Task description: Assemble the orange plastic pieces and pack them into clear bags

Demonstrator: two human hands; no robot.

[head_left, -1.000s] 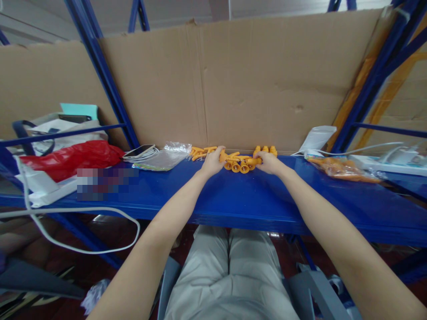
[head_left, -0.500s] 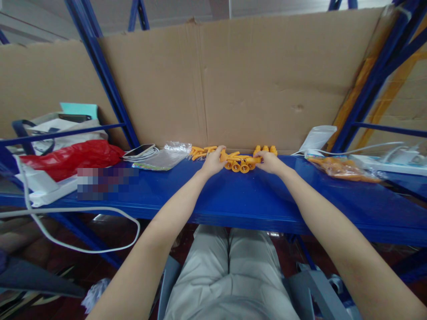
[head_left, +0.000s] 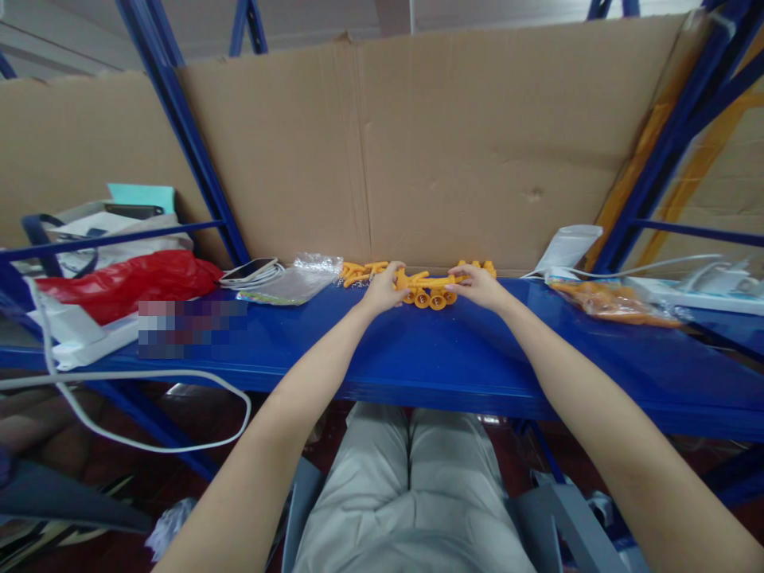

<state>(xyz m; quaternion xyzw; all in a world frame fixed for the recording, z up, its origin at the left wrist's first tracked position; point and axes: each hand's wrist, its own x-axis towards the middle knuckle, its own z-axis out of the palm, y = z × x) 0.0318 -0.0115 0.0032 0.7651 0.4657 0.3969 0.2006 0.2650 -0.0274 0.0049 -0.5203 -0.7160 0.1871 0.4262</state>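
Observation:
My left hand (head_left: 385, 290) is closed around the left end of a yellow plastic piece with a long stem (head_left: 427, 281) over the back of the blue shelf. At the right end of that stem, my right hand (head_left: 479, 287) pinches it with thumb and fingers. Just below and in front of the piece sits a row of yellow cup-shaped parts (head_left: 438, 302), open ends towards me. Behind my right hand stand more yellow parts (head_left: 477, 264), partly hidden by it. Loose yellow sticks (head_left: 356, 272) lie left of my left hand, with tiny shiny bits scattered among them.
The blue shelf (head_left: 442, 358) backs onto a cardboard wall (head_left: 447, 159). Left are a clear plastic bag (head_left: 298, 285), a phone (head_left: 251, 271) with a cable, and a red bag (head_left: 137, 282). A bag of orange parts (head_left: 621, 304) and a power strip (head_left: 674, 293) lie right.
My right hand's fingers have shifted slightly left and spread along the piece. The stem now shows as one line between both hands. My left hand has barely moved.

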